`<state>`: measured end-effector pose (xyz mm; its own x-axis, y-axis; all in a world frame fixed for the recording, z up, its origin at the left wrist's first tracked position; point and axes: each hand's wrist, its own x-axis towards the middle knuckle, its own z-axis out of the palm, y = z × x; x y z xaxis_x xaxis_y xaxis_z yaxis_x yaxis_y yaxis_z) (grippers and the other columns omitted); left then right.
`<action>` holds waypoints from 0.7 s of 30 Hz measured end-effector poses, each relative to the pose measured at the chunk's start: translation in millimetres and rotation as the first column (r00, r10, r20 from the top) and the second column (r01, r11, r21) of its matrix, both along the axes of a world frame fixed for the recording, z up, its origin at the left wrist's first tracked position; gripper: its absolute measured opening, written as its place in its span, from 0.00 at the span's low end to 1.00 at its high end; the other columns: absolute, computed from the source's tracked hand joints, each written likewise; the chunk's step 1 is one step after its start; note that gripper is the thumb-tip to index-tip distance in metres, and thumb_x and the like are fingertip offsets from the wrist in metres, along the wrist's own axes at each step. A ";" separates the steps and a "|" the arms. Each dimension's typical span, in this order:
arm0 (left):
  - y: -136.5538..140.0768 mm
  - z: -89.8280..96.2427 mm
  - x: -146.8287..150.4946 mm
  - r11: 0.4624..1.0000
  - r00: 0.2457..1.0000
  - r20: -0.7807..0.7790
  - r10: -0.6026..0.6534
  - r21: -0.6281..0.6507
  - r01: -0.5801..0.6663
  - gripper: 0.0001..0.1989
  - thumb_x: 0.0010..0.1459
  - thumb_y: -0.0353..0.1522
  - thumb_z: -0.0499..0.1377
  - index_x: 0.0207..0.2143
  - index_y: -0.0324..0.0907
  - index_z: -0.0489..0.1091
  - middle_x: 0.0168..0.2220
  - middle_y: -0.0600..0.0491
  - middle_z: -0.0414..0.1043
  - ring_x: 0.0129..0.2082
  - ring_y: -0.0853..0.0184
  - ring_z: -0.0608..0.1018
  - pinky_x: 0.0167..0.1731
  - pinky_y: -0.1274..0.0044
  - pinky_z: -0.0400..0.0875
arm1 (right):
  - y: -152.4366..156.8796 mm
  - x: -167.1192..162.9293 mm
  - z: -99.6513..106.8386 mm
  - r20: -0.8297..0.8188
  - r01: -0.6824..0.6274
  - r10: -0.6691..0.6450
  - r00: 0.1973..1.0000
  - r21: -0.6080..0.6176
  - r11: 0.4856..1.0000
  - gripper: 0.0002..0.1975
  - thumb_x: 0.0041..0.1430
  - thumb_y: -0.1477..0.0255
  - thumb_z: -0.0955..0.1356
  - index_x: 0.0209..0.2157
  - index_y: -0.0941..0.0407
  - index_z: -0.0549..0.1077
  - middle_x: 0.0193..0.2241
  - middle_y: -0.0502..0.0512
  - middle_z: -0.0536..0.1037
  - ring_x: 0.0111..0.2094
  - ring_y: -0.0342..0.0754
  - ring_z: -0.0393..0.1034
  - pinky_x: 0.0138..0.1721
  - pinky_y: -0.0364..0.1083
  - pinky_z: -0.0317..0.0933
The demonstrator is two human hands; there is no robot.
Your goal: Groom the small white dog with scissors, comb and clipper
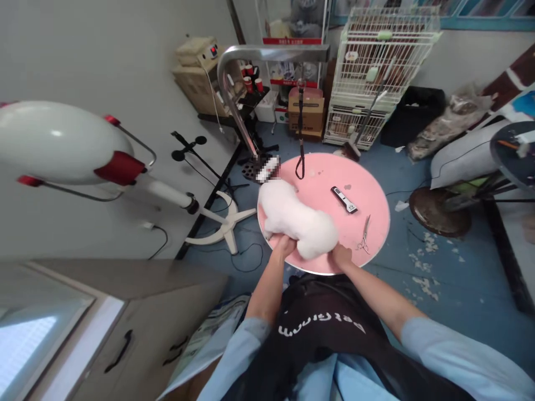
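A small white dog (295, 216) stands on the round pink grooming table (368, 184), its head toward the far left edge and its rump toward me. Under its belly, just ahead of a hind leg, my left hand (285, 245) is closed against the body, fingertips hidden by the fur. My right hand (341, 256) is curled against the right side of the rump, its fingers partly hidden behind it. To the right of the dog lie a black-and-white hair clipper (344, 200) and, nearer my right hand, metal scissors (365, 236).
A metal grooming arm (271, 53) rises beyond the table, with a black loop leash (300, 133) hanging over it. A white dryer (62, 142) on a wheeled stand is at left. Wire cages (376, 61) stand behind; hair clumps (424, 284) litter the floor at right.
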<state>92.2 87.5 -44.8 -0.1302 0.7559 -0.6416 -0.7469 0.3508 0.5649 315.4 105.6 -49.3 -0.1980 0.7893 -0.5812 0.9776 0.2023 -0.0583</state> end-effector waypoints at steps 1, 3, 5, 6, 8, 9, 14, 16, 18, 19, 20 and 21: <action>-1.0 3.9 4.0 1.000 0.999 0.042 -0.026 -0.005 0.026 0.13 0.58 0.22 0.49 0.36 0.38 0.73 0.30 0.49 0.76 0.48 0.58 0.77 0.50 0.68 0.70 | -2.1 1.3 -1.4 0.002 0.025 -0.025 1.000 -0.007 1.000 0.19 0.68 0.72 0.56 0.53 0.64 0.69 0.44 0.71 0.77 0.48 0.57 0.73 0.44 0.52 0.57; -1.9 10.1 12.9 0.999 0.995 0.090 -0.033 -0.012 0.035 0.10 0.57 0.25 0.52 0.35 0.38 0.73 0.31 0.48 0.77 0.48 0.57 0.78 0.50 0.67 0.71 | -3.9 3.8 -3.8 0.007 0.070 -0.070 0.998 -0.032 0.997 0.20 0.68 0.69 0.57 0.54 0.64 0.68 0.44 0.71 0.78 0.47 0.57 0.74 0.44 0.51 0.58; 1.6 14.6 23.1 1.000 0.994 0.112 -0.004 -0.017 0.006 0.08 0.57 0.29 0.55 0.36 0.40 0.73 0.35 0.46 0.78 0.50 0.57 0.77 0.52 0.65 0.71 | -2.7 5.9 -5.3 0.014 0.106 -0.105 0.994 -0.064 0.992 0.21 0.66 0.64 0.60 0.52 0.64 0.69 0.42 0.70 0.78 0.45 0.58 0.75 0.43 0.51 0.58; 5.3 16.8 28.7 1.000 0.992 0.125 0.011 -0.016 -0.009 0.08 0.58 0.31 0.55 0.37 0.40 0.73 0.37 0.45 0.78 0.51 0.56 0.76 0.53 0.64 0.70 | -1.7 7.3 -5.5 0.013 0.114 -0.113 0.993 -0.079 0.990 0.20 0.65 0.62 0.61 0.50 0.63 0.70 0.42 0.69 0.79 0.45 0.58 0.75 0.43 0.51 0.58; 15.0 22.5 40.2 1.000 0.986 0.162 0.028 0.001 -0.029 0.11 0.59 0.34 0.55 0.40 0.41 0.73 0.42 0.45 0.78 0.53 0.55 0.74 0.53 0.62 0.69 | -0.7 13.3 -4.2 -0.009 0.105 -0.106 0.994 -0.096 0.990 0.18 0.64 0.62 0.63 0.46 0.59 0.73 0.42 0.66 0.80 0.44 0.57 0.75 0.44 0.50 0.58; 19.8 26.3 45.4 0.998 0.983 0.179 0.040 0.032 -0.046 0.12 0.59 0.34 0.54 0.42 0.42 0.73 0.44 0.46 0.77 0.54 0.55 0.73 0.54 0.61 0.68 | -1.7 18.7 -2.6 -0.026 0.092 -0.095 0.995 -0.091 0.992 0.16 0.63 0.62 0.63 0.45 0.58 0.74 0.42 0.64 0.80 0.45 0.56 0.74 0.45 0.50 0.57; 21.7 49.2 50.2 0.946 0.964 0.188 0.187 0.229 -0.228 0.16 0.59 0.37 0.55 0.49 0.43 0.71 0.51 0.46 0.73 0.57 0.54 0.70 0.54 0.61 0.67 | -28.4 61.4 5.3 -0.051 0.073 -0.070 0.996 0.061 0.995 0.18 0.68 0.69 0.57 0.51 0.59 0.71 0.45 0.65 0.78 0.48 0.55 0.72 0.51 0.52 0.52; 10.4 56.0 38.4 0.940 0.966 0.186 0.181 0.256 -0.225 0.17 0.59 0.38 0.57 0.48 0.42 0.71 0.50 0.46 0.73 0.58 0.53 0.69 0.54 0.61 0.67 | -46.4 70.0 3.5 -0.066 0.029 -0.023 0.998 0.103 0.994 0.18 0.67 0.71 0.57 0.52 0.59 0.71 0.44 0.66 0.79 0.47 0.55 0.72 0.49 0.52 0.52; -3.3 60.5 22.2 0.937 0.966 0.200 0.161 0.276 -0.213 0.18 0.57 0.40 0.59 0.49 0.43 0.71 0.52 0.46 0.73 0.59 0.53 0.69 0.55 0.61 0.66 | -64.2 69.2 -0.1 -0.133 -0.065 0.076 0.988 0.081 0.995 0.16 0.64 0.71 0.61 0.49 0.57 0.74 0.42 0.63 0.80 0.46 0.53 0.72 0.49 0.49 0.53; -9.2 62.3 14.0 0.938 0.965 0.212 0.155 0.275 -0.211 0.19 0.57 0.41 0.60 0.49 0.44 0.71 0.53 0.47 0.72 0.59 0.54 0.69 0.55 0.62 0.66 | -71.8 67.2 -1.8 -0.177 -0.111 0.120 0.977 0.061 0.992 0.14 0.62 0.71 0.63 0.47 0.55 0.75 0.42 0.60 0.81 0.46 0.52 0.72 0.49 0.48 0.53; -13.9 64.1 6.7 0.941 0.962 0.219 0.160 0.261 -0.216 0.19 0.56 0.43 0.60 0.48 0.45 0.71 0.53 0.48 0.72 0.59 0.55 0.69 0.55 0.62 0.66 | -78.1 65.6 -3.2 -0.211 -0.136 0.145 0.967 0.057 0.989 0.14 0.62 0.70 0.63 0.47 0.54 0.76 0.42 0.58 0.81 0.47 0.51 0.72 0.49 0.46 0.54; -16.9 66.1 0.5 0.942 0.960 0.222 0.173 0.246 -0.226 0.20 0.57 0.46 0.59 0.48 0.46 0.71 0.54 0.49 0.72 0.59 0.56 0.68 0.55 0.62 0.66 | -82.6 65.5 -4.3 -0.230 -0.146 0.158 0.960 0.067 0.987 0.15 0.63 0.70 0.62 0.47 0.54 0.75 0.43 0.57 0.81 0.46 0.50 0.73 0.49 0.46 0.55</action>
<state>92.8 70.6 21.3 -0.1890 0.8737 -0.4483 -0.8905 0.0399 0.4532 380.8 22.9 -53.6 -0.4432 0.7658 -0.4660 0.8956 0.3555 -0.2675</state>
